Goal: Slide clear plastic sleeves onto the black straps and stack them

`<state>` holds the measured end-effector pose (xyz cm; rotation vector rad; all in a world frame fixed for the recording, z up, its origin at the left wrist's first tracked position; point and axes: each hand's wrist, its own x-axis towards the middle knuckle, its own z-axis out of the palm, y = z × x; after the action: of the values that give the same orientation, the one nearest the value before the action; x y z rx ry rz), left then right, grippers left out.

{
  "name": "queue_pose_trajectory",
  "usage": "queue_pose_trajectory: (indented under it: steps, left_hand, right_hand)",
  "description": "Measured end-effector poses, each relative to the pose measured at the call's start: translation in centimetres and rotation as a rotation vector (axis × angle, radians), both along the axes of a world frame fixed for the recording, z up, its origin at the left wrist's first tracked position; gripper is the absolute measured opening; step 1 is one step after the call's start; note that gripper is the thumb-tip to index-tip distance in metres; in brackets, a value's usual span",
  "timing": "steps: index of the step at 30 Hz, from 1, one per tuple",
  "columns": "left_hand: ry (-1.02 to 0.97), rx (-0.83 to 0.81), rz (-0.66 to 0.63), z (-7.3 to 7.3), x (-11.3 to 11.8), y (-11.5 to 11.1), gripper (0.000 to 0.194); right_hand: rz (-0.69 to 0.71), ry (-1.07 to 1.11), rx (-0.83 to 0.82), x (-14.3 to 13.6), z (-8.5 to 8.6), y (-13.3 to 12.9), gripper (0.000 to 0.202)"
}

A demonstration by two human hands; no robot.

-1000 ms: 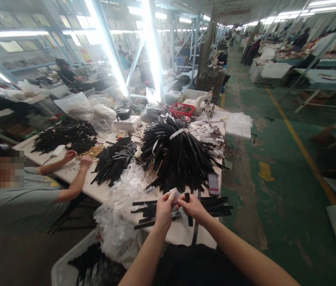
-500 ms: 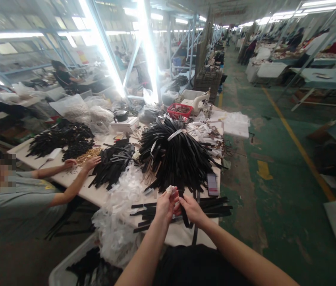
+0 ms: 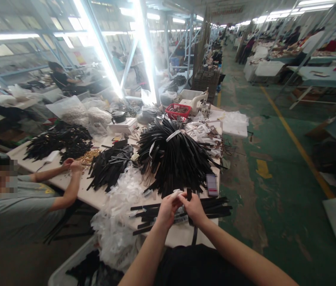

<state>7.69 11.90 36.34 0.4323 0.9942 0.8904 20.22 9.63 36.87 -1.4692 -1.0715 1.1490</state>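
My left hand (image 3: 168, 207) is closed with a small white piece (image 3: 176, 192), perhaps tape or paper, at its fingertips. Against it, my right hand (image 3: 194, 208) grips a black strap (image 3: 189, 194) whose end sticks up above the fingers. The fingertips of both hands meet, so what lies between them is partly hidden. Flat black straps (image 3: 217, 205) are spread on the table under and beside my hands. Just beyond stands a large bundle of black straps (image 3: 182, 159), tied with a white band (image 3: 173, 135).
Crumpled clear plastic (image 3: 117, 222) hangs over the table edge on the left. A phone (image 3: 212, 185) lies to the right. A co-worker's hands (image 3: 74, 165) are over gold-coloured pieces (image 3: 89, 157). Farther back are a red basket (image 3: 178, 111) and a sewing machine (image 3: 200, 102).
My hands have come together, with the right fingertips now against the left. The strap end now stands up above my right hand. The co-worker's hands have drawn together toward their body.
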Motion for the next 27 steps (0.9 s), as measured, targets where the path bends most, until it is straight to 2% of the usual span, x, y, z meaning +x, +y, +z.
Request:
queue_pose_trajectory:
  steps: [2,5,8,11,14,19,27]
  left_hand:
    - [-0.019,-0.007,-0.004,-0.4,-0.3,0.0,0.031]
    - [-0.023,0.015,0.096,-0.9,-0.5,0.1,0.027]
    - [-0.033,-0.018,0.227,-0.8,-0.3,0.2,0.023]
    - [-0.045,-0.050,0.285,-0.1,0.1,0.2,0.020]
    - [-0.026,-0.012,0.243,0.6,0.4,0.0,0.026]
    - [0.063,0.048,0.095,1.4,0.7,-0.6,0.052]
    - [0.113,0.106,0.096,1.9,0.3,-0.7,0.051]
  right_hand:
    - [0.018,0.001,-0.011,0.4,-0.1,0.0,0.025]
    - [0.064,0.029,-0.049,0.8,-0.2,-0.5,0.021]
    - [0.131,0.235,-0.187,0.6,0.1,-1.2,0.019]
    - [0.219,0.414,-0.263,0.1,0.6,-1.7,0.022]
    - [0.261,0.402,-0.268,-0.5,0.7,-1.7,0.033]
    - [0.302,0.380,-0.323,-0.7,0.7,-1.3,0.039]
    - [0.304,0.367,-0.351,-0.5,0.8,-1.4,0.040]
